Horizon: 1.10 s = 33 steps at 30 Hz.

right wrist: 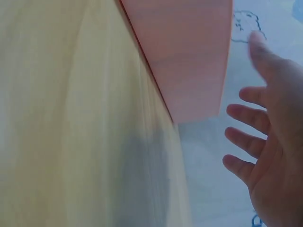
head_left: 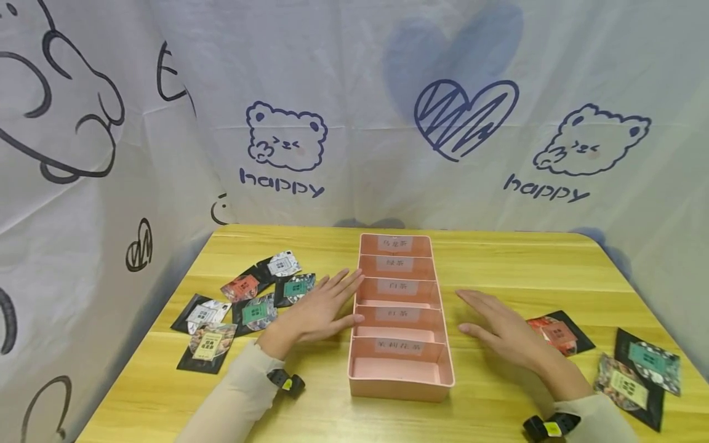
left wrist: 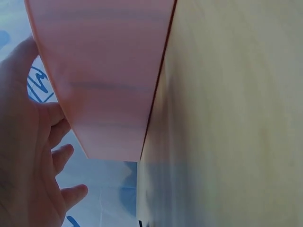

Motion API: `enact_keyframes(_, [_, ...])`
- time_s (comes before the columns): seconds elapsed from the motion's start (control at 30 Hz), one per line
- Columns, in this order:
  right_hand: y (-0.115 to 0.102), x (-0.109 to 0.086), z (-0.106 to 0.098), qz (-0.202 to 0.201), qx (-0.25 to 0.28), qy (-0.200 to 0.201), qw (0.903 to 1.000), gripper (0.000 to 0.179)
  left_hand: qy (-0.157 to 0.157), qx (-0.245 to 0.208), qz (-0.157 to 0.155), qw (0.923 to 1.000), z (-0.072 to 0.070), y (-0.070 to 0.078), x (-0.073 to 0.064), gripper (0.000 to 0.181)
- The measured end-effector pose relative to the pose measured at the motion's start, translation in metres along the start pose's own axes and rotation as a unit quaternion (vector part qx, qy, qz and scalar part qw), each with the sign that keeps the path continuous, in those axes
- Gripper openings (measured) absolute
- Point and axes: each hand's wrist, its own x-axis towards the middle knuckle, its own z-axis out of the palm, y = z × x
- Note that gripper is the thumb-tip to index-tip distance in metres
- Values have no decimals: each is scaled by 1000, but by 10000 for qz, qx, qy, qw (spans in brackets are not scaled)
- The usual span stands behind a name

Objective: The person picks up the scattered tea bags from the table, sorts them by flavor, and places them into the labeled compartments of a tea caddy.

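A long pink box (head_left: 401, 391) with several labelled compartments, none holding anything, stands on the table in the head view. My left hand (head_left: 321, 307) is at its left side, thumb and fingertips at the rim, fingers extended; the left wrist view shows the same hand (left wrist: 28, 142) beside the box wall (left wrist: 104, 61). On the other side, my right hand (head_left: 501, 332) hovers a little apart from the box, fingers loosely extended and holding nothing. In the right wrist view a gap separates the right hand (right wrist: 270, 137) from the box wall (right wrist: 189, 56).
Several tea sachets lie at the left, including a yellow-labelled sachet (head_left: 207, 347) and a green-labelled sachet (head_left: 257, 312). At the right lie a red-labelled sachet (head_left: 560, 334), a green-labelled sachet (head_left: 648, 360) and a yellow-labelled sachet (head_left: 628, 391). A printed white cloth (head_left: 354, 184) hangs behind the table.
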Motion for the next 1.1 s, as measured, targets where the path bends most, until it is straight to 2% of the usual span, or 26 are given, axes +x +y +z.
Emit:
enact_keyframes(0.33, [28, -15, -21, 341, -46, -69, 9994, 63, -35, 147, -67, 9999, -4, 1, 1, 82])
enact_keyframes(0.63, [54, -27, -43, 473, 356, -172, 9981, 60, -62, 141, -69, 9999, -6, 1, 3, 82])
enact_keyframes(0.8, [66, -29, -58, 960, 672, -501, 9918, 62, 69, 106, 13, 9999, -8, 1, 1, 83])
enact_keyframes(0.9, [73, -31, -62, 997, 453, -483, 9928, 61, 99, 100, 101, 9999, -7, 0, -1, 84])
enact_keyframes(1.1, [89, -40, -64, 800, -50, -399, 9960, 54, 86, 59, 188, 9998, -2, -2, -2, 86])
